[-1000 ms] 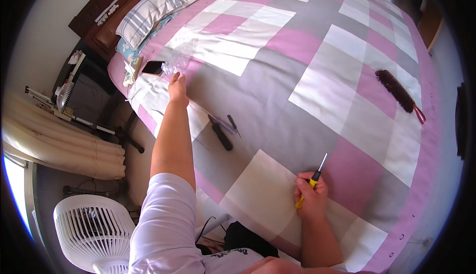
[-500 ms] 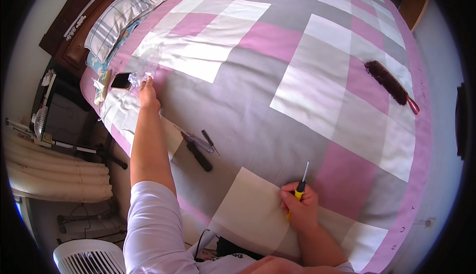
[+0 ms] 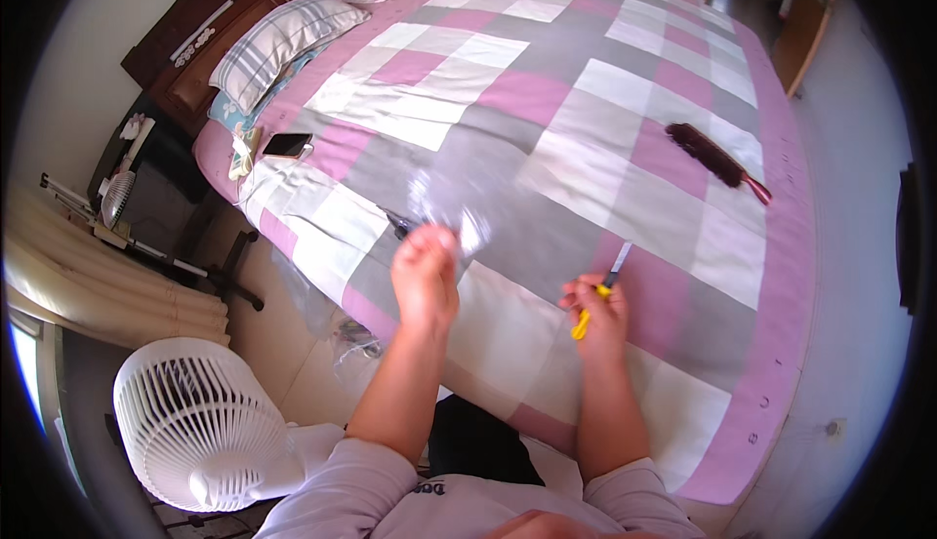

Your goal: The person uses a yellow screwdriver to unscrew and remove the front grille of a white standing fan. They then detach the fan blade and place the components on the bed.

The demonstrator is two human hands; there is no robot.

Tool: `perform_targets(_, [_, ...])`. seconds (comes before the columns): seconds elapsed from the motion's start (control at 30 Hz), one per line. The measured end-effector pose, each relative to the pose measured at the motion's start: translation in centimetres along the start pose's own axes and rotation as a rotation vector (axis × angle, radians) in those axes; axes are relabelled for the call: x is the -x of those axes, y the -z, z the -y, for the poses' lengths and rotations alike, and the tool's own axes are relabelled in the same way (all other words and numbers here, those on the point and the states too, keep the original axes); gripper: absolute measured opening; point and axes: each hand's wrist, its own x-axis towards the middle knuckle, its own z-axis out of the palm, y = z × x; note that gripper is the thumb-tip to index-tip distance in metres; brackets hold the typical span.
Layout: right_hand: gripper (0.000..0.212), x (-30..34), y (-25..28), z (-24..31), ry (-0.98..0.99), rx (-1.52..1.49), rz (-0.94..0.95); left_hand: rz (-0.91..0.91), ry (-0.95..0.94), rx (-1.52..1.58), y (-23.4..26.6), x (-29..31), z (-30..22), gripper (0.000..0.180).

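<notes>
Pinched between the fingers of my left hand (image 3: 427, 271) is a clear plastic bag (image 3: 472, 231), blurred by motion over the middle of the bed. Behind that hand, a dark tool (image 3: 398, 223) on the cover shows only in part. My right hand (image 3: 602, 313) grips a screwdriver (image 3: 583, 324) with a yellow and black handle, its metal shaft pointing up and away from me. Both hands are above the near side of the checked bedspread (image 3: 527, 310), a short distance apart.
A phone (image 3: 287, 145) lies by a tissue pack (image 3: 244, 154) near the striped pillow (image 3: 283, 46). To the right rests a bed brush (image 3: 705, 154). A white fan (image 3: 195, 422) stands at the lower left, with plastic bags (image 3: 353, 344) on the floor beside the bed.
My left hand has come from beside the phone toward me and the middle, bringing the plastic bag. My right hand still holds the screwdriver. The view has shifted, showing more of the fan.
</notes>
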Motion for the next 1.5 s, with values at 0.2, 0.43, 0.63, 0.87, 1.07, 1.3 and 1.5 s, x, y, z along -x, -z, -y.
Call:
perform_targets(0.2, [0.012,9.8,-0.2,9.4,0.321,-0.165,0.001,0.189,0.502,0.115,4.5,10.5,1.3,0.016])
perform_targets(0.43, [0.012,5.4,0.9,2.2,-0.093,-0.001,-0.109,0.257,0.161,-0.936,3.0,11.5,2.8,0.018])
perform_targets(0.63, [0.014,4.3,3.3,-1.3,-0.141,-0.053,-0.183,0.386,-0.202,-1.568,-0.8,9.5,2.3,0.043])
perform_targets(0.87, [0.012,4.7,3.8,-1.9,-0.055,-0.033,-0.173,0.170,0.492,-0.543,1.0,7.2,4.6,0.017])
perform_targets(1.07, [0.011,4.8,3.5,-1.9,-0.030,-0.005,-0.136,0.101,0.498,-0.832,-1.0,6.2,0.6,0.040])
perform_targets(1.3, [0.012,4.6,3.9,-1.7,-0.045,-0.041,-0.122,0.353,0.953,-0.612,0.1,3.8,1.7,0.043])
perform_targets(1.5, [0.012,4.7,3.7,-2.0,-0.063,-0.012,-0.135,0.513,0.734,-0.913,0.4,4.5,3.2,0.028])
